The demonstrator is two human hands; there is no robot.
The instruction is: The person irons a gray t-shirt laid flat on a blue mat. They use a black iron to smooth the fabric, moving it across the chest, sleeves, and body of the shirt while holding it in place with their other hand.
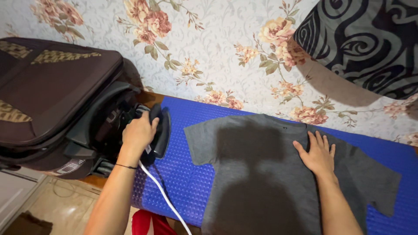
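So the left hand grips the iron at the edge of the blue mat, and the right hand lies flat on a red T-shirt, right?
Not quite: the T-shirt is grey, not red, as the head view shows. The rest stands: the left hand grips the iron at the edge of the blue mat, and the right hand lies flat on the shirt.

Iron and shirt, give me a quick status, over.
Left hand closed on the black iron, standing at the blue mat's left end. Right hand flat on the grey T-shirt. White cord trails off the mat edge.
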